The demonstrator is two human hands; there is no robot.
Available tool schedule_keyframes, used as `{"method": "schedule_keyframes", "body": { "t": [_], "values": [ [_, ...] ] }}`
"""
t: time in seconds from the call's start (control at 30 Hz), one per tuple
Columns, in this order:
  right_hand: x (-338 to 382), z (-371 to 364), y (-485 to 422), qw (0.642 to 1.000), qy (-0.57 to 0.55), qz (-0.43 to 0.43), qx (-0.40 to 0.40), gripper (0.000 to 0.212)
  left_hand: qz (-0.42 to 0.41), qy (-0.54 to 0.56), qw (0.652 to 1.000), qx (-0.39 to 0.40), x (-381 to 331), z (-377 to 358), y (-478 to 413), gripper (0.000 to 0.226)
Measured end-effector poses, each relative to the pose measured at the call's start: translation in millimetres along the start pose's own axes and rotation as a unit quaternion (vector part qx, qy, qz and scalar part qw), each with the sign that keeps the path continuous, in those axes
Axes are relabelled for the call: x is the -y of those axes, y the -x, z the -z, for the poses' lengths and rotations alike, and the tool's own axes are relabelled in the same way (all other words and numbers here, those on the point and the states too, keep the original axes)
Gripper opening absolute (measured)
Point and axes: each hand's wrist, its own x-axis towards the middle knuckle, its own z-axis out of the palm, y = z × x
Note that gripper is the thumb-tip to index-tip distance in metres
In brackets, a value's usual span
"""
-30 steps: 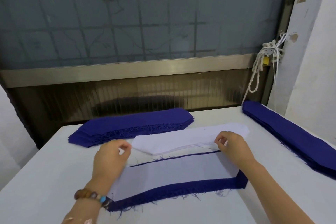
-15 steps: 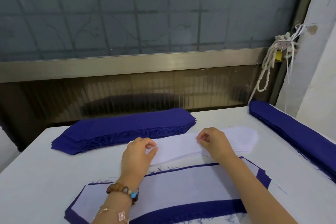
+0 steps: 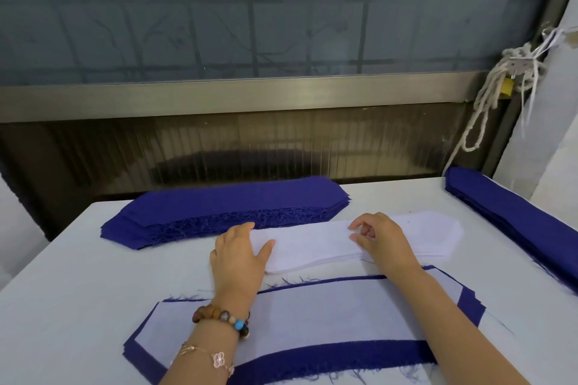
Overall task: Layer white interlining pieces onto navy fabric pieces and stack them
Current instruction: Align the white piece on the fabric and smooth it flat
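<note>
Navy fabric pieces [image 3: 225, 206] lie in 3 piles on a big white table [image 3: 62, 291], with a wide window [image 3: 281, 9] of dull glass behind it. The near pile [image 3: 344, 353] is the widest, right at the person's edge, and a white interlining sheet [image 3: 328, 316] lies flat on top, so navy shows only as a rim round it. The right pile [image 3: 516, 222] runs along the table's right edge. The back pile [image 3: 281, 197] sits at the far edge, left of the middle, its front side frayed. Between the back pile and the near pile lies the white interlining pile [image 3: 312, 244], long, with slanted ends. Both arms reach over the near pile to it. The left hand [image 3: 240, 256] rests palm down on its left end, thumb spread out on the top sheet, gripping nothing that I can see. The right hand [image 3: 381, 241] sits near the middle, fingers curled, thumb and first finger tips at the top sheet; I cannot tell if a sheet is pinched between them. A white rope [image 3: 481, 109] hangs at the window's right corner. A bead bracelet [image 3: 222, 317] and a thin chain [image 3: 212, 356] are on the left wrist. A little yellow padlock [image 3: 507, 88] hangs by the rope
</note>
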Motion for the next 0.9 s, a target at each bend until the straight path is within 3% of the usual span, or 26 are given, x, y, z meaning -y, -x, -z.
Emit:
{"method": "schedule_keyframes", "body": {
  "t": [0.33,0.57,0.9],
  "values": [
    [-2,-3,2,0.999,0.038,0.014,0.009,0.021,0.016,0.009,0.999,-0.026,-3,5,1,0.044],
    [-1,-3,2,0.999,0.032,0.009,0.013,0.021,-0.025,0.208,0.971,-0.111,-4,14,3,0.026],
    [-1,-1,2,0.999,0.033,0.008,0.017,0.02,0.039,0.291,0.947,-0.131,-5,20,3,0.003]
  ]
}}
